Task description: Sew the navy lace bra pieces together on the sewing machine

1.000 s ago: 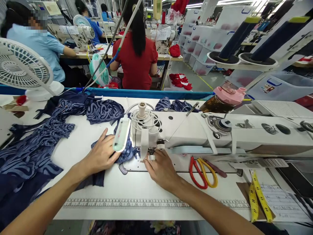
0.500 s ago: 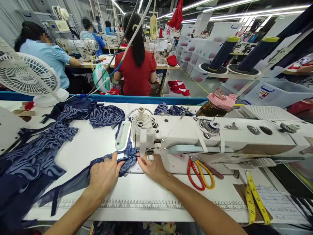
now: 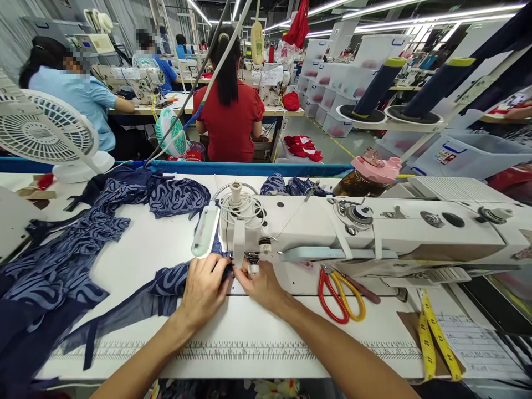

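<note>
A navy patterned fabric piece (image 3: 170, 280) lies under the head of a white sewing machine (image 3: 307, 221). My left hand (image 3: 205, 282) is closed on this fabric just left of the needle area, fingers bunched near the presser foot. Close beside the needle, my right hand (image 3: 260, 285) pinches the fabric's edge from the right; its fingertips are partly hidden behind the machine head. From the held piece, a sheer navy strip (image 3: 112, 316) trails leftward over the table.
More navy patterned fabric (image 3: 78, 249) is heaped at the left. Red- and yellow-handled scissors (image 3: 341, 293) lie right of my right hand. A yellow tape measure (image 3: 428, 338) hangs near the front edge. A pink-lidded bottle (image 3: 374, 174) and a white fan (image 3: 50, 127) stand behind.
My left hand has moved right, closer to the needle, and now covers more of the fabric. My right hand stays nearly in place.
</note>
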Motion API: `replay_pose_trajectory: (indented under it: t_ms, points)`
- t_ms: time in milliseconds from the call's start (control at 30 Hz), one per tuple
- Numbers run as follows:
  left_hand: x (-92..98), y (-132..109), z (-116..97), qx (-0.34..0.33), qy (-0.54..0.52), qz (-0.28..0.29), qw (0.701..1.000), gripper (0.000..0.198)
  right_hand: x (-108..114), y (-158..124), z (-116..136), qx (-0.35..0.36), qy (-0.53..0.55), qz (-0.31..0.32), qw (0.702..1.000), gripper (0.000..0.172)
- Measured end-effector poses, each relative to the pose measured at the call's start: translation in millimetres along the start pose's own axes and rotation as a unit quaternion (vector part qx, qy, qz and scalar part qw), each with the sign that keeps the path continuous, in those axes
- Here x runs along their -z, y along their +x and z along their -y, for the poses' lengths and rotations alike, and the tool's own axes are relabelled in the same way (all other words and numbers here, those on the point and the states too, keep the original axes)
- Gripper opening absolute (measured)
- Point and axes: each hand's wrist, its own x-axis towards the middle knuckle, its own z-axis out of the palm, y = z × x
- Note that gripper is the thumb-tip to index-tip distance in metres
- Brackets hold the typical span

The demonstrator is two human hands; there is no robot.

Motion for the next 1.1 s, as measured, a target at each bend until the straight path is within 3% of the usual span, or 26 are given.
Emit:
replay_pose_trajectory:
  t_ms: [233, 367, 467, 533, 633, 700, 767, 867, 1000, 1100]
  points:
    - [1.0, 2, 8, 0.091, -0.169, 0.034, 0.981, 0.016, 17, -12, -2, -0.027, -0.032, 0.006, 0.999, 0.017]
    - [0.1, 1, 10, 0.112, -0.177, 0.050, 0.976, 0.017, 33, -24, -3, -0.023, -0.003, -0.014, 1.000, 0.016]
    - [-1.1, -1, 12, 0.104, -0.175, 0.047, 0.978, 0.017, 41, -29, -1, -0.035, 0.062, -0.061, 0.996, 0.021]
    - [-1.8, -2, 14, 0.090, -0.171, 0.039, 0.980, 0.017, 44, -33, 1, -0.056, 0.073, -0.092, 0.991, 0.016]
    - [-2.2, -4, 14, 0.070, -0.152, 0.018, 0.986, 0.018, 44, -40, 3, 0.004, 0.037, -0.094, 0.995, 0.004]
    - [-1.7, -4, 13, 0.053, -0.134, 0.002, 0.990, 0.018, 39, -40, 4, 0.090, -0.023, -0.057, 0.994, 0.010]
    - [-0.7, -4, 11, 0.030, -0.107, -0.015, 0.994, 0.018, 31, -33, 5, 0.131, -0.078, -0.013, 0.988, 0.020]
    - [0.9, -5, 9, -0.017, -0.046, -0.048, 0.998, 0.020, 16, -16, 4, 0.099, -0.095, 0.020, 0.990, 0.026]
    - [1.7, -8, 4, -0.079, 0.055, -0.085, 0.992, 0.018, 7, -3, 2, 0.069, -0.083, 0.016, 0.994, 0.024]
    - [-0.3, -9, -2, -0.058, 0.115, -0.070, 0.989, 0.012, 8, -3, 2, 0.060, -0.079, 0.007, 0.995, 0.022]
